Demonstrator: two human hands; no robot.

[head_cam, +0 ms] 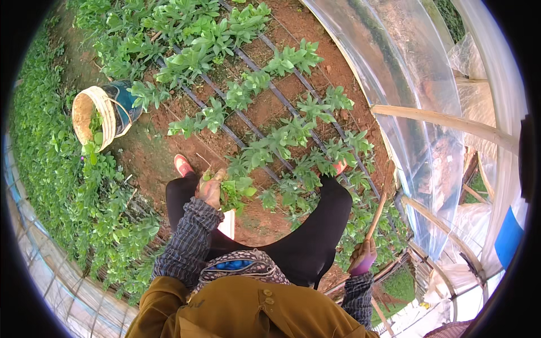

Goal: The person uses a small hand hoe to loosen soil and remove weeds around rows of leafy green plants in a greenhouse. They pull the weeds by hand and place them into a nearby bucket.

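Observation:
My left hand [211, 188] is closed around a bunch of pulled green weeds [236, 192], whose leaves stick out to its right above my left thigh. At the lower right, my right hand [364, 256] grips a wooden stick [378, 209] that slants upward beside the plastic sheeting. Rows of leafy green plants [291, 131] grow from reddish soil between my feet and farther ahead. A plastic bucket [112, 110] lies tilted at the upper left, with some green leaves in its mouth.
Dark drip irrigation lines [253, 122] run diagonally between the plants. Clear plastic sheeting [405, 84] and a wooden pole [444, 120] border the bed on the right. Dense low plants [76, 211] fill the left side. My shoes [183, 164] stand on the soil, one partly behind leaves.

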